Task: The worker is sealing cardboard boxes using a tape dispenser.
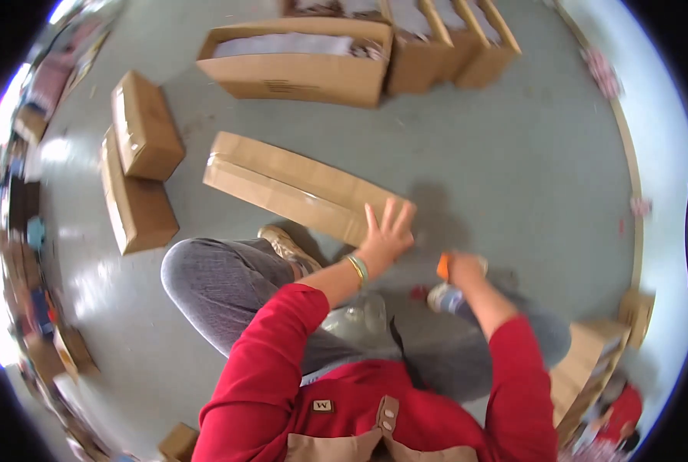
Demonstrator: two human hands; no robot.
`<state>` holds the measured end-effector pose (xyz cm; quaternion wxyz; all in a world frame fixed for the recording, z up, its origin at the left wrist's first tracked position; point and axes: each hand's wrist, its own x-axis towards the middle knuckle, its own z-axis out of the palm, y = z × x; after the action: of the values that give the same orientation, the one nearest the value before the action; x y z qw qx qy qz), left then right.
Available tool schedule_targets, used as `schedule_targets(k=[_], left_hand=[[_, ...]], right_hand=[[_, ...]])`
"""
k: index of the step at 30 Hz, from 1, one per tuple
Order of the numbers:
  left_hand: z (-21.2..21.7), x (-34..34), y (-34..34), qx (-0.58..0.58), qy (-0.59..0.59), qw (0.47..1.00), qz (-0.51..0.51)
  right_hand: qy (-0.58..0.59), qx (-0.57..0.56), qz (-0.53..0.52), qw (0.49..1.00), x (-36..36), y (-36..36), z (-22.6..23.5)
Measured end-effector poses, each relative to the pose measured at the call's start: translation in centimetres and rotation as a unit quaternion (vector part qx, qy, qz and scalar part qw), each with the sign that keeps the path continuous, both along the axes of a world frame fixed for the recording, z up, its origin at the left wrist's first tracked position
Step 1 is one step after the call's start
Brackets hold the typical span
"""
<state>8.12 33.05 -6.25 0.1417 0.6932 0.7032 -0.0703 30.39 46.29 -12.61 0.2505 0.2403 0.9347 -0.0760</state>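
A long, narrow brown carton (282, 182) lies closed on the floor in front of me, a shiny strip of clear tape along its top. My left hand (388, 237) rests on its near right end with the fingers spread. Just right of that end, apart from the carton, my right hand (467, 269) is closed around a small orange object (443, 266). Most of this object is hidden by the fingers, and its kind does not show.
Two closed cartons (147, 127) lean together at the left. Beyond the long carton stand several open cartons (297, 73) with greyish-white contents. Brown cartons (582, 362) stand at the lower right near another person in red (621, 416). A pale wall (659, 154) runs along the right.
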Motion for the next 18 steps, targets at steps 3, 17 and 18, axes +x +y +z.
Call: schedule_targets(k=[3,17,18], left_hand=[[-8.7,2.7,-1.6,0.152,0.161,0.973,-0.059],[-19.5,0.2,-1.8,-0.05,0.264,0.953,0.138],[-25.1,-8.0,-6.8,-0.068,0.291,0.939,0.169]], right_hand=[[-0.1,-0.092,-0.071,0.988,-2.0,-1.8,3.2],[-0.031,-0.08,-0.172,0.981,-2.8,0.9,16.9],[-0.009,-0.098,-0.137,0.986,-4.3,0.3,17.7]])
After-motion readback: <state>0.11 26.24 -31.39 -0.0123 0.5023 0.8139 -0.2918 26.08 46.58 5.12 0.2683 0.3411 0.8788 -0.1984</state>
